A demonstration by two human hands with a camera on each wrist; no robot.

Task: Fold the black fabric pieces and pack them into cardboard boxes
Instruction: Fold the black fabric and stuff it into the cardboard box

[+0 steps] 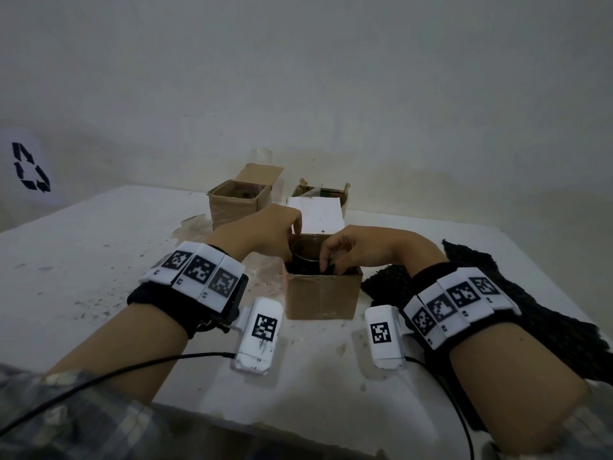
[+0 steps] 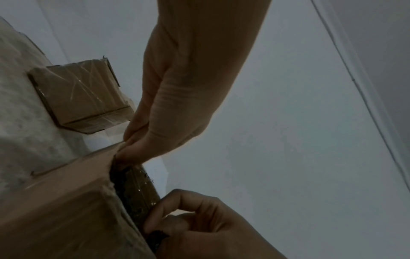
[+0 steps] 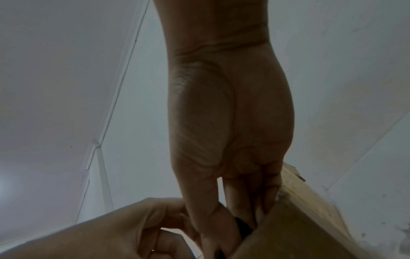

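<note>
An open cardboard box [image 1: 321,295] stands mid-table, its inside lined with shiny tape and holding black fabric [image 1: 298,267]. My left hand [image 1: 297,232] reaches over the box's far left corner, and its fingertips [image 2: 124,152] pinch the rim of the box [image 2: 55,201]. My right hand [image 1: 328,265] dips in at the near right edge, where its fingers [image 3: 235,198] pinch a fold of black fabric [image 3: 242,226] against the wall. A loose heap of black fabric [image 1: 547,327] lies on the table under my right forearm.
Two more open cardboard boxes stand at the back against the wall, one on the left [image 1: 237,204] and one on the right [image 1: 326,190] behind a white flap [image 1: 315,215]. The stained white table [image 1: 99,260] ends close to my body.
</note>
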